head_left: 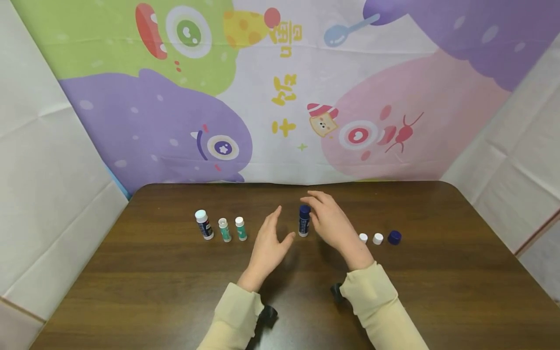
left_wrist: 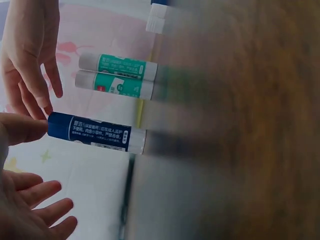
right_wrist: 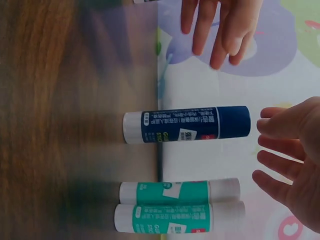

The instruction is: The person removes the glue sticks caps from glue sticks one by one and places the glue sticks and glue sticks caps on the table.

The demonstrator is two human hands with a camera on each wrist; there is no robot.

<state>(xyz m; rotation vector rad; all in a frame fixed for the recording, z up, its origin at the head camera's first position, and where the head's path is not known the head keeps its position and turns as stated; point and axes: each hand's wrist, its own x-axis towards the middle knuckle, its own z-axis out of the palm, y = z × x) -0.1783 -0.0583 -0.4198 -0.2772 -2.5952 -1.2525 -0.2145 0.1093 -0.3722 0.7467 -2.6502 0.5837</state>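
Cartoon-print backdrop (head_left: 286, 165) beyond your hands, white side panels (head_left: 48, 165) flanking. Dark wood-grain surface (head_left: 153, 291) below them. Your left hand (head_left: 268, 245) and right hand (head_left: 334, 223): fingers loosely extended, gripping nothing. Navy glue stick (head_left: 304, 226) stands upright between them, just beside your right fingertips. Three more sticks (head_left: 225, 232) stand left of your left hand; two green sticks (right_wrist: 172, 218) by your right. Past your right wrist: two white caps (head_left: 378, 238), one navy cap (head_left: 394, 237).
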